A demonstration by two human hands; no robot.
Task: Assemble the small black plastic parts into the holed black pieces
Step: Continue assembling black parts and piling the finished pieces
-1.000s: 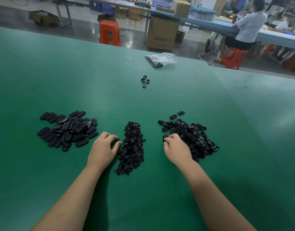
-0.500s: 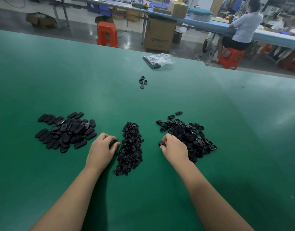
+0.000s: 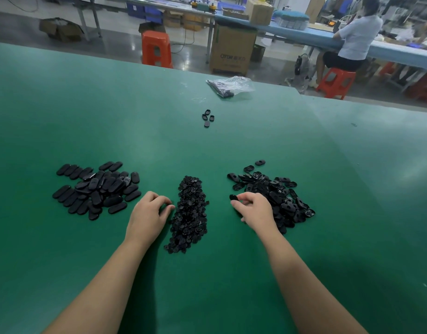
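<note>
While both hands work the green desk [image 3: 87, 104]:
Right hand [image 3: 254, 209]: fingers pinch one holed piece [image 3: 233, 197] beside its pile [image 3: 275, 194].
Left hand [image 3: 148, 213]: fingers curled, touching small parts [image 3: 189, 213]; grasp unclear.

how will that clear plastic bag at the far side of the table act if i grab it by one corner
The plastic bag looks thin and crinkled, so it would probably flop and sag rather than keep its shape. Something dark lies inside at its left end, so that end would likely hang lowest. It seems light for its size and might slide easily on the smooth green table.
</note>
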